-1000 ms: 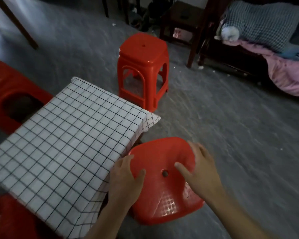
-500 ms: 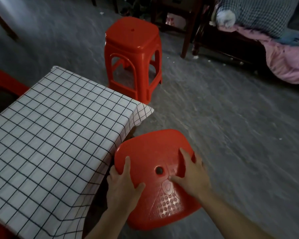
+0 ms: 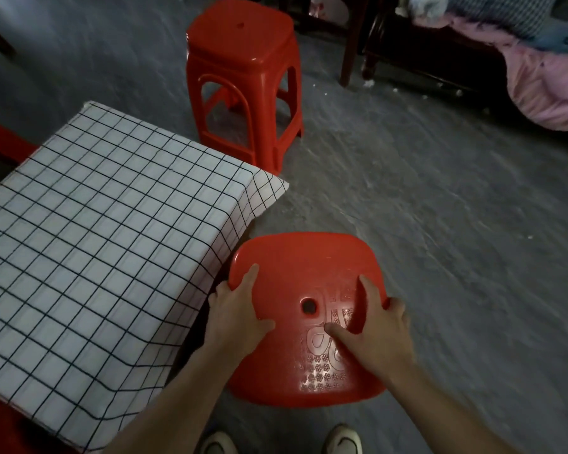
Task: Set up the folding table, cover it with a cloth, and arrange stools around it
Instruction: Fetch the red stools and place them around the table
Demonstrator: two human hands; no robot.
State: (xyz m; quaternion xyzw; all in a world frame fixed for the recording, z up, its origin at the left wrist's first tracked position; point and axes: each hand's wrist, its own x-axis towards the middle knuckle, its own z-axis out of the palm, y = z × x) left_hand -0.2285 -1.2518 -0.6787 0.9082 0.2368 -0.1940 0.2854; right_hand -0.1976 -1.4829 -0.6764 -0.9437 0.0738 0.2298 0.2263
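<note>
A white cloth with a black grid (image 3: 105, 231) covers the low table on the left, one corner hanging at its right edge. The near red stool (image 3: 302, 263) stands just right of the table, seen from above, with a hole in its seat. My left hand (image 3: 236, 316) grips the seat's left edge, thumb and forefinger on top. My right hand (image 3: 374, 332) holds the right edge, thumb and forefinger on the seat, the other fingers over the rim. A second red stool (image 3: 243, 37) stands upright beyond the table's far corner.
More red plastic shows at the left edge (image 3: 0, 139) and bottom left (image 3: 7, 427), partly hidden by the table. A bed with a pink blanket (image 3: 545, 80) and dark wooden furniture legs (image 3: 351, 44) stand at the back right. Grey floor lies to the right. My shoes (image 3: 341, 440) are below.
Both hands slid from lying on the seat's top out to its side edges. The near stool sits a little closer to me and to the table's side.
</note>
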